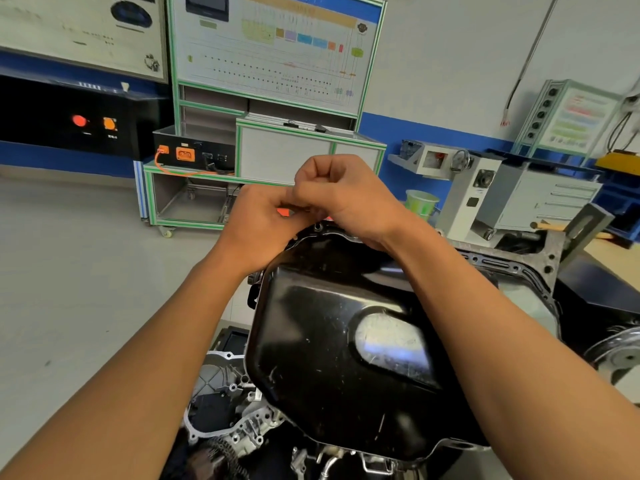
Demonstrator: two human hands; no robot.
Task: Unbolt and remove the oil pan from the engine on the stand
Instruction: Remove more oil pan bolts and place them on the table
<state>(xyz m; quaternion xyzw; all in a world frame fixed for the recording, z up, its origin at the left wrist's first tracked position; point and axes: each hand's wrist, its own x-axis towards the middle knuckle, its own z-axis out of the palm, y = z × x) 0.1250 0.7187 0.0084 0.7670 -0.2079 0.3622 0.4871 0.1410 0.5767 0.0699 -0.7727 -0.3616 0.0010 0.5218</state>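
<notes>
The black, scratched oil pan (329, 358) sits bottom-up on the engine (239, 403), filling the lower middle of the view. Both my hands meet above its far rim, close to a flange bolt hole (318, 226). My right hand (343, 199) is curled into a fist. My left hand (263, 220) touches it from the left with curled fingers. Between them they pinch a slim metal piece (304, 209), mostly hidden by the fingers. I cannot tell whether it is a bolt or a tool.
A grey gasket flange (519, 268) lies to the right of the pan, with a flywheel (616, 351) at the right edge. Beyond stand a green-framed training board on casters (270, 64), a green bucket (420, 202) and a grey cabinet (540, 199). Bare floor (76, 289) lies to the left.
</notes>
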